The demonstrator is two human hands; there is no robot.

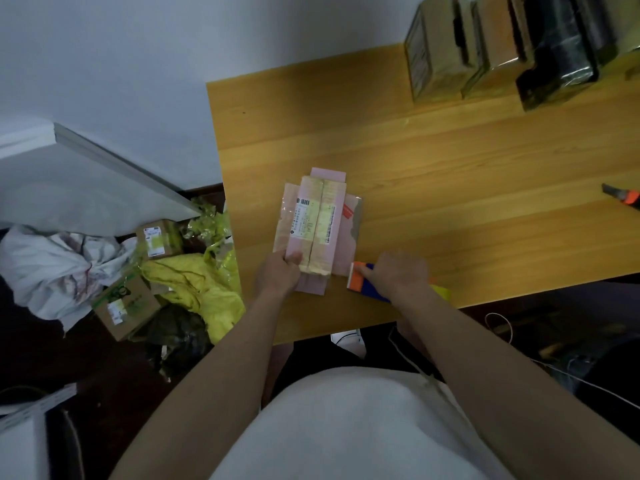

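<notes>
Left hand (278, 271) has the near end of the flattened pink carton (317, 226) pinched, thumb on top, and the rest lies flat on the wooden table (450, 168), stretching away from the grip. Right hand (398, 273) is wrapped over a small orange-and-blue box (360, 280) just beside that grip, orange end poking out toward the carton. Box cutter (623, 197) sits well off to the right of both hands.

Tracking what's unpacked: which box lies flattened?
The pink box held by the left hand on the table; the brown floor boxes and the wrapped parcels at the far edge are not flat.
</notes>
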